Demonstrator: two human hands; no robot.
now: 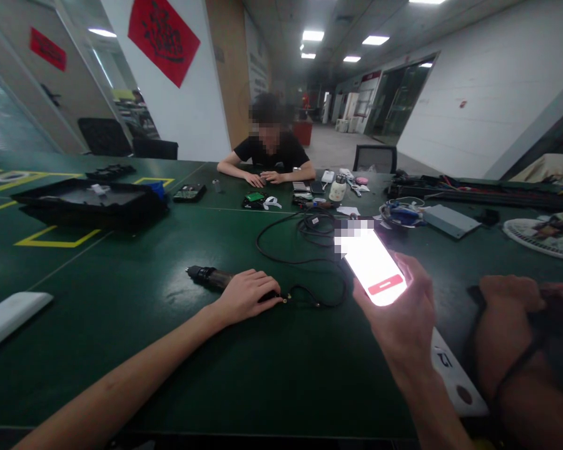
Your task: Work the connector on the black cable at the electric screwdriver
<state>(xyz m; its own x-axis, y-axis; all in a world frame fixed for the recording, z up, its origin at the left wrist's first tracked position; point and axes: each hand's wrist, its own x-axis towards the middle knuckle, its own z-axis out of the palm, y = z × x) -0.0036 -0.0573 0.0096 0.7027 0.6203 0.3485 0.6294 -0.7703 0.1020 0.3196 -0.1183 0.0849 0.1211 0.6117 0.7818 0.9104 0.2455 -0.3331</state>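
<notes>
My left hand (pixel 246 295) lies on the green table (pixel 169 325), fingers curled over a dark cylindrical tool (pixel 211 277) that sticks out to the left of it. A black cable (pixel 304 250) runs from the tool's end and loops across the table. My right hand (pixel 406 312) grips a lit smartphone (pixel 373 262), tilted up, with a bright screen and a red button on it.
Across the table a person in a black shirt (pixel 269 153) rests both hands near small parts and phones. A black tray (pixel 91 203) sits at the left and a white object (pixel 9 315) at the near left edge. Another person's forearm (pixel 520 337) is at the right.
</notes>
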